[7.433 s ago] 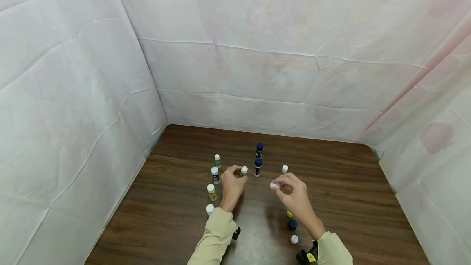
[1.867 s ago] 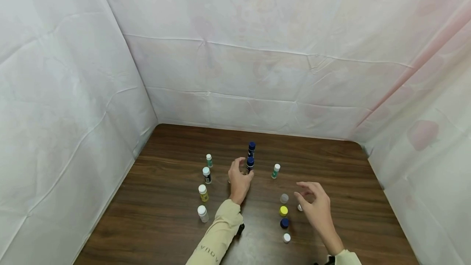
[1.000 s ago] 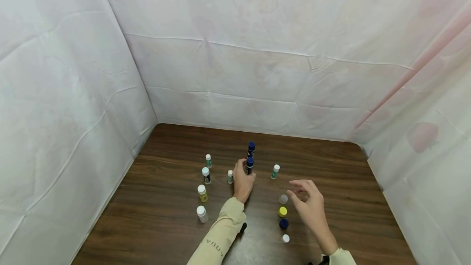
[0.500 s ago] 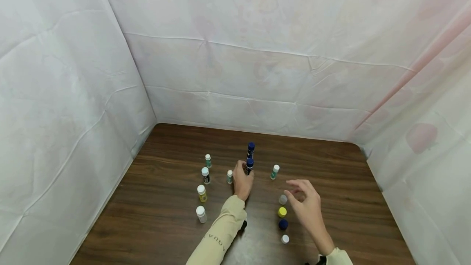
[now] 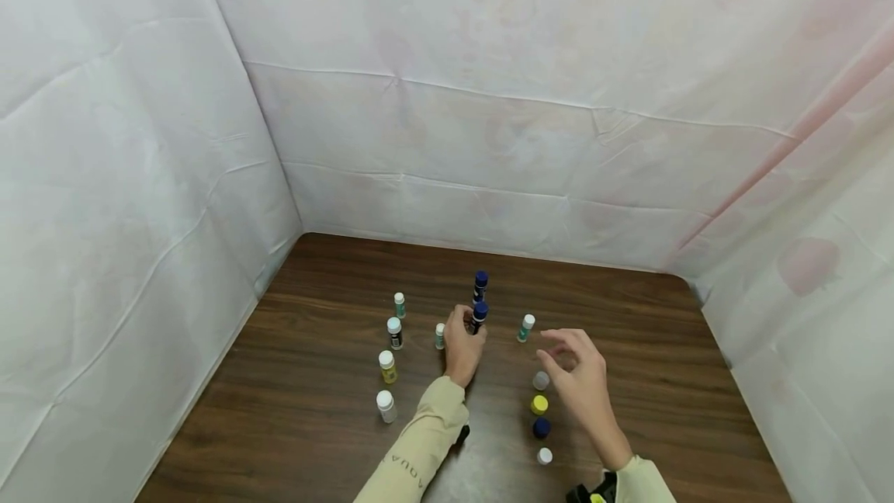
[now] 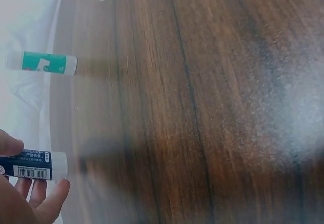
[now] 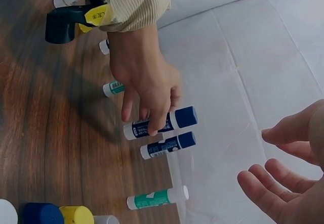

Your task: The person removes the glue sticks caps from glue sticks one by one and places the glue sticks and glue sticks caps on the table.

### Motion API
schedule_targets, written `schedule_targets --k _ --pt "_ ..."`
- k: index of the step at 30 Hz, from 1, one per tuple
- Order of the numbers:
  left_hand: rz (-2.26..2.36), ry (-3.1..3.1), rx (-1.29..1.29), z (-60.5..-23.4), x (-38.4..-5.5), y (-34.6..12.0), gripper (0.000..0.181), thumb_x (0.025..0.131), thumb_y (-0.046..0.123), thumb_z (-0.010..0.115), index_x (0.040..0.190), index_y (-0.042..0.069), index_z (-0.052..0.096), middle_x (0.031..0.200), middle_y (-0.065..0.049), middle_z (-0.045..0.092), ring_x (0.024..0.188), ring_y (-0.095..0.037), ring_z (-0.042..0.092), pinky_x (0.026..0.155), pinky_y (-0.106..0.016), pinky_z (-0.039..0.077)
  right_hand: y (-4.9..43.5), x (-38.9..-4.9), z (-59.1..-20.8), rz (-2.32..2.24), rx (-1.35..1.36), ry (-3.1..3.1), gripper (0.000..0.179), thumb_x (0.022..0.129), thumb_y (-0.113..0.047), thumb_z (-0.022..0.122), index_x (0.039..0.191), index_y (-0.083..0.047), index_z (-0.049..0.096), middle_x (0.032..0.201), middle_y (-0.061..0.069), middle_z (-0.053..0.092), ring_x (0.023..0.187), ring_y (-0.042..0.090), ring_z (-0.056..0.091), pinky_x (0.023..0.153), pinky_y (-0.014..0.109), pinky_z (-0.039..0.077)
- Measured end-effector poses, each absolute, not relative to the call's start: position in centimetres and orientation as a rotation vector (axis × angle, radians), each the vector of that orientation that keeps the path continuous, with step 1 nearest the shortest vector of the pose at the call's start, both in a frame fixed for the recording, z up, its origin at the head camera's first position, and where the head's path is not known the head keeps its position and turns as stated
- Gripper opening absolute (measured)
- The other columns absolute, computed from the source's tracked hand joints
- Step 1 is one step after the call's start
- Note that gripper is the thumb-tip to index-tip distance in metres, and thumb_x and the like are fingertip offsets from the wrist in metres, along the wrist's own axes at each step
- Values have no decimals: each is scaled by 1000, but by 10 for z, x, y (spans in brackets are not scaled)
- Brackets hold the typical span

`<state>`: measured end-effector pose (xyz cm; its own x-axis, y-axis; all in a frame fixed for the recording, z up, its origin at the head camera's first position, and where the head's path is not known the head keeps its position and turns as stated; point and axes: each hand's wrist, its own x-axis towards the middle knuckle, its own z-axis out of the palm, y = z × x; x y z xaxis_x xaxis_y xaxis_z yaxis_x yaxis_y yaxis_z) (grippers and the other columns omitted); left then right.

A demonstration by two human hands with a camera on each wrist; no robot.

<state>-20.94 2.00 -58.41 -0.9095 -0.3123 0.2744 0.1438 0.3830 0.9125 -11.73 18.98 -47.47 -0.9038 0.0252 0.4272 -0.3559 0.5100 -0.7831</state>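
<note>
My left hand (image 5: 463, 349) grips the nearer of two upright glue sticks with dark blue caps. In the left wrist view, thumb and fingers lie round this glue stick's (image 6: 33, 169) dark label. Just behind it stands the second blue glue stick (image 5: 480, 282). A small green-labelled stick with a white cap (image 5: 440, 336) stands left of the hand. My right hand (image 5: 581, 386) hovers with thumb and fingers apart, holding nothing. It is close to a translucent cap (image 5: 541, 380) and below a green-labelled glue stick (image 5: 526, 327).
Left of the left hand, several white-capped items stand in a line, among them a yellow-labelled one (image 5: 387, 367) and a white one (image 5: 386, 406). Yellow (image 5: 539, 404), dark blue (image 5: 541, 428) and white (image 5: 545, 456) caps line up beside the right forearm. White sheeting encloses the wooden table (image 5: 314, 425).
My left hand has gone from the small white-capped stick to the nearer blue glue stick and grips it. My right hand has let go of a white cap and lately drifted left.
</note>
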Motion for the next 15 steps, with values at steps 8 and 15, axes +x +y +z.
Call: schedule_targets --k 8,15 --pt "-1532 -2229 91 -581 -201 20 34 70 -8 73 95 10 58 89 -6 59 82 -22 58 73 -35 48 181 -125 -470 1393 313 -2362 28 75 7 74 100 -4 68 103 14 60 78 26 61 56 24 52" --pt "-1539 -2214 34 -573 -190 18 33 69 -7 71 96 9 59 90 -6 59 81 -23 58 71 -37 50 180 -131 -475 1420 321 -2367 29 76 5 74 101 -8 68 103 11 60 79 25 61 56 28 53"
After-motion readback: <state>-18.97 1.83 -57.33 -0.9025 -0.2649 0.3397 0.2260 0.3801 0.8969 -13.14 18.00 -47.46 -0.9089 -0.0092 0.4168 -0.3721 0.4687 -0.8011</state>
